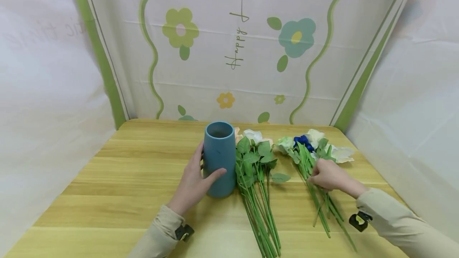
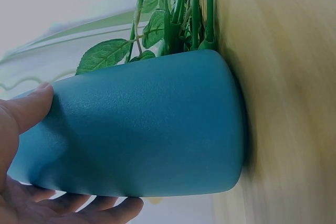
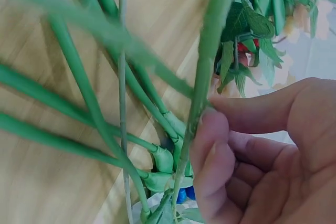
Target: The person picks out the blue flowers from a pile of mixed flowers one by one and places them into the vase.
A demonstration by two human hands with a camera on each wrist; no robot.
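Observation:
A tall blue vase [image 1: 220, 156] stands upright on the wooden table, its round mouth facing up. My left hand [image 1: 193, 182] holds its left side, with thumb across the front and fingers behind; the left wrist view shows the vase [image 2: 142, 129] between them. Over the right-hand bunch of artificial flowers, my right hand [image 1: 331, 175] pinches a green stem [image 3: 206, 56] between thumb and index finger. White blooms, a dark blue flower [image 1: 304, 143] and a pale green one [image 1: 285, 143] head this bunch. Which bloom the pinched stem carries is hidden.
Right beside the vase lies another bunch of flowers, its leaves [image 1: 251, 156] and long stems [image 1: 259, 214] pointing toward me. A printed curtain [image 1: 229, 79] hangs behind the table [image 1: 143, 162], and white sheets [image 1: 423, 130] close off both sides.

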